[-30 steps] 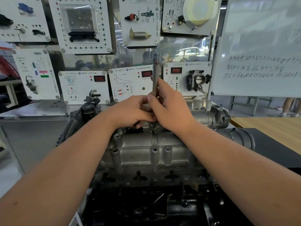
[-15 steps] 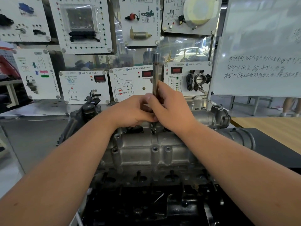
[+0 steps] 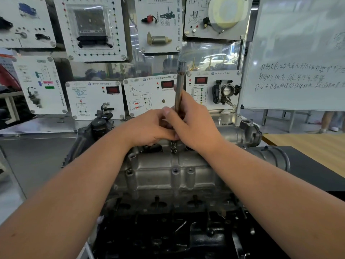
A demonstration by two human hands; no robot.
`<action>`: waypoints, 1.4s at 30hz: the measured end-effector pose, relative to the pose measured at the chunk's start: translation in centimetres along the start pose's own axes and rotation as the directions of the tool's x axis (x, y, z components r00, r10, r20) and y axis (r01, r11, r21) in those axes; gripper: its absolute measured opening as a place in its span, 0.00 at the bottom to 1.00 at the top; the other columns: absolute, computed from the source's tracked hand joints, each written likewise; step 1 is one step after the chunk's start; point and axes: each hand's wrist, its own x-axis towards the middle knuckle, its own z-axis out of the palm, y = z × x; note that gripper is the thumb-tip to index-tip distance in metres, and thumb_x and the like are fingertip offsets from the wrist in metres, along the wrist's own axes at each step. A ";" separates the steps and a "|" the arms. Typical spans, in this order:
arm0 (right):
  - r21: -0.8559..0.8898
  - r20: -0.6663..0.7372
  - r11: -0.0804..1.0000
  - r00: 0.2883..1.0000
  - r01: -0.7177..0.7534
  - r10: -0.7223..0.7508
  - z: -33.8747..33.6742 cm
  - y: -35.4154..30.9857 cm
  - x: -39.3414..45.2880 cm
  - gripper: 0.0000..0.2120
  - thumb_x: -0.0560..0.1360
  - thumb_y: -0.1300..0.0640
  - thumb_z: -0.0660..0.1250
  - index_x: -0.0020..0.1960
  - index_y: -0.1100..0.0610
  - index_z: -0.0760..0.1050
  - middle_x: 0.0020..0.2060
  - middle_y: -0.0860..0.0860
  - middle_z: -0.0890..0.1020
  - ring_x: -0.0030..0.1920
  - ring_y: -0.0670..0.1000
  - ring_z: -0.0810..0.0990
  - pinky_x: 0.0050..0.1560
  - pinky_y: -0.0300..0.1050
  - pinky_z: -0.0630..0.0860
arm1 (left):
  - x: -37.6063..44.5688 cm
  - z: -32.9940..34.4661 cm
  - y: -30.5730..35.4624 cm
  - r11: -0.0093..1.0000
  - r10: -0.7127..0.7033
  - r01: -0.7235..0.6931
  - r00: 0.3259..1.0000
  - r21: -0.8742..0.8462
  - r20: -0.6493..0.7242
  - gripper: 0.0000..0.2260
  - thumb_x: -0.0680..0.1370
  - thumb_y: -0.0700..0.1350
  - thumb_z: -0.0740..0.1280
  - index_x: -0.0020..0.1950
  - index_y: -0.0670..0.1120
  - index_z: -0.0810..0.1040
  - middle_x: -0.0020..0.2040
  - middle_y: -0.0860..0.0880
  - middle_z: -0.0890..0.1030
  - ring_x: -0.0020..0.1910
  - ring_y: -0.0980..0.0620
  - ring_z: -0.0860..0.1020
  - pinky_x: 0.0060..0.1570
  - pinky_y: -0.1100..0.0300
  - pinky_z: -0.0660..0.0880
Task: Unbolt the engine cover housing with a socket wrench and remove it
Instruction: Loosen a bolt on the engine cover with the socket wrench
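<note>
Left hand [image 3: 149, 126] curling its fingers around the base of the upright, slender steel socket wrench shaft [image 3: 179, 86], above the centre of the grey cast-metal engine cover housing [image 3: 171, 171]. Right hand [image 3: 194, 124] gripping the same shaft just beside it, thumb pressing against the metal.

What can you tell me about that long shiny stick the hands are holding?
It is a thin metal socket extension bar, silvery with a brownish sheen, standing almost upright over the grey engine cover housing. Its top end is a thicker collar. The right hand curls round its lower part and the left hand holds it beside that. Its bottom tip is hidden behind the fingers, above a dark bolt spot on the housing.
</note>
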 end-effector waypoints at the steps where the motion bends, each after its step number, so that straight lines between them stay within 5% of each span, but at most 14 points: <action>1: -0.015 -0.007 1.000 1.000 0.010 -0.010 -0.1 -0.1 0.0 0.17 0.80 0.54 0.67 0.67 0.54 0.71 0.38 0.41 0.80 0.38 0.42 0.80 0.38 0.32 0.73 | 0.0 0.1 0.1 1.000 0.000 0.000 1.000 -0.002 0.000 0.08 0.70 0.46 0.74 0.38 0.61 0.81 0.24 0.55 0.75 0.22 0.57 0.68 0.24 0.64 0.66; 3: -0.025 -0.002 1.000 1.000 0.016 -0.016 -0.1 -0.2 0.0 0.21 0.80 0.54 0.67 0.71 0.54 0.69 0.38 0.47 0.82 0.37 0.47 0.80 0.40 0.40 0.76 | 0.0 0.1 0.2 1.000 0.013 -0.013 1.000 -0.017 0.005 0.10 0.70 0.45 0.74 0.37 0.61 0.81 0.24 0.55 0.74 0.22 0.57 0.67 0.23 0.64 0.65; 9: 0.000 0.057 1.000 0.998 -0.011 0.011 0.4 -0.1 -0.2 0.16 0.82 0.57 0.60 0.68 0.61 0.72 0.43 0.49 0.81 0.46 0.49 0.79 0.46 0.42 0.72 | -0.1 0.0 0.0 1.000 -0.011 0.011 1.000 -0.017 0.025 0.11 0.74 0.37 0.72 0.41 0.54 0.79 0.22 0.52 0.72 0.21 0.56 0.69 0.23 0.66 0.66; 13: -0.006 0.060 0.999 0.997 -0.038 0.038 0.1 0.0 -0.1 0.10 0.82 0.57 0.63 0.63 0.56 0.73 0.38 0.44 0.79 0.38 0.45 0.78 0.39 0.37 0.69 | 0.1 -0.1 -0.2 0.998 -0.022 0.023 0.999 -0.060 0.027 0.17 0.76 0.36 0.73 0.38 0.59 0.80 0.23 0.53 0.69 0.21 0.54 0.64 0.23 0.63 0.64; 16: -0.031 0.019 1.000 1.000 -0.001 0.001 -0.1 -0.3 0.0 0.18 0.80 0.56 0.67 0.68 0.55 0.71 0.38 0.47 0.82 0.34 0.41 0.78 0.35 0.32 0.70 | 0.1 -0.1 -0.2 0.998 -0.029 0.030 0.999 -0.062 0.026 0.18 0.75 0.38 0.75 0.36 0.60 0.80 0.23 0.52 0.68 0.21 0.53 0.63 0.22 0.63 0.63; 20: -0.042 0.042 0.999 0.999 0.009 -0.007 -0.2 -0.3 -0.1 0.13 0.80 0.59 0.65 0.64 0.56 0.74 0.35 0.55 0.81 0.33 0.53 0.79 0.40 0.50 0.77 | 0.1 0.0 0.0 0.996 -0.025 0.026 1.000 -0.083 0.019 0.13 0.70 0.41 0.74 0.35 0.61 0.80 0.23 0.53 0.71 0.21 0.55 0.66 0.21 0.65 0.63; 24: -0.012 0.052 0.999 0.998 -0.044 0.045 -0.2 -0.1 -0.1 0.06 0.80 0.61 0.62 0.56 0.58 0.73 0.33 0.53 0.80 0.35 0.52 0.80 0.38 0.48 0.76 | 0.1 0.1 -0.1 0.993 0.002 0.002 0.999 -0.117 0.033 0.15 0.70 0.40 0.73 0.36 0.63 0.80 0.24 0.54 0.74 0.20 0.57 0.67 0.21 0.66 0.64; 27: 0.000 0.027 1.000 1.000 -0.007 0.007 -0.1 -0.2 -0.2 0.07 0.80 0.58 0.65 0.57 0.52 0.73 0.32 0.48 0.80 0.32 0.47 0.78 0.34 0.37 0.72 | 0.0 0.0 -0.1 0.994 -0.008 0.011 1.000 -0.108 0.027 0.10 0.66 0.47 0.77 0.37 0.62 0.80 0.23 0.54 0.72 0.21 0.57 0.64 0.21 0.64 0.62; 30: -0.020 -0.005 1.000 1.000 0.020 -0.020 -0.2 -0.3 -0.2 0.17 0.79 0.57 0.67 0.68 0.54 0.73 0.36 0.53 0.83 0.31 0.49 0.78 0.36 0.39 0.75 | -0.1 0.1 0.0 0.997 0.004 -0.002 1.000 -0.083 0.018 0.08 0.64 0.52 0.77 0.38 0.62 0.81 0.25 0.55 0.76 0.21 0.58 0.66 0.22 0.65 0.64; 36: -0.021 0.014 0.998 0.998 -0.054 0.055 -0.2 -0.1 -0.1 0.09 0.81 0.60 0.61 0.60 0.60 0.73 0.39 0.55 0.81 0.38 0.54 0.80 0.41 0.51 0.77 | -0.1 0.2 0.1 0.995 -0.028 0.026 0.999 -0.092 -0.028 0.09 0.65 0.48 0.76 0.37 0.62 0.79 0.37 0.42 0.78 0.23 0.54 0.72 0.22 0.64 0.65; 39: -0.013 0.024 0.999 0.999 -0.046 0.046 -0.1 0.0 -0.2 0.10 0.81 0.59 0.62 0.62 0.57 0.73 0.38 0.52 0.82 0.36 0.49 0.80 0.38 0.46 0.75 | 0.0 0.1 -0.2 0.993 0.003 -0.001 1.000 -0.118 0.020 0.10 0.68 0.43 0.75 0.39 0.59 0.80 0.30 0.48 0.75 0.22 0.55 0.67 0.22 0.63 0.65; 42: -0.007 0.010 1.000 1.000 -0.006 0.006 -0.2 -0.3 -0.3 0.17 0.80 0.56 0.66 0.68 0.54 0.73 0.42 0.50 0.85 0.37 0.49 0.82 0.40 0.43 0.77 | 0.1 0.0 -0.3 0.994 -0.014 0.016 1.000 -0.104 0.020 0.09 0.64 0.50 0.77 0.39 0.60 0.81 0.26 0.52 0.72 0.22 0.55 0.65 0.22 0.63 0.64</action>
